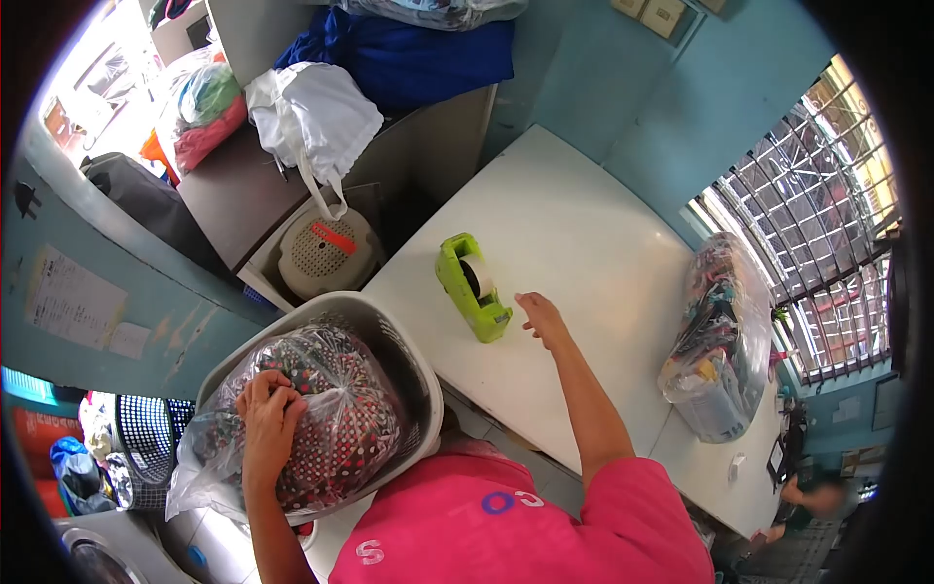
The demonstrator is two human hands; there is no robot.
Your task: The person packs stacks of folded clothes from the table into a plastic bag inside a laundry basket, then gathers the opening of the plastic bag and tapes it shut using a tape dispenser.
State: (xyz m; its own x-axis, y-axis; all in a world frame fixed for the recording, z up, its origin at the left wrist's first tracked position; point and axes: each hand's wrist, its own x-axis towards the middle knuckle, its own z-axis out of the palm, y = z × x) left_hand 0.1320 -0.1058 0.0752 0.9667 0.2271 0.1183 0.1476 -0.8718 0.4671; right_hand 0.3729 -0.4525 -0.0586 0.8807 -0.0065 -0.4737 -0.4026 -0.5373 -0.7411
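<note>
A clear plastic bag of dotted, dark and red fabric sits in a light grey laundry basket. My left hand rests on the bag's left side, its fingers curled and pinching the plastic. Over the white table, my right hand reaches forward with its fingers apart, and nothing shows in it. Just left of its fingertips stands a lime green tape dispenser carrying a roll of tape; a small gap seems to lie between them.
The white table extends along the wall. A filled clear bag stands on its right side. Behind the basket are a beige perforated container and a white cloth bag. Another person is at the far right.
</note>
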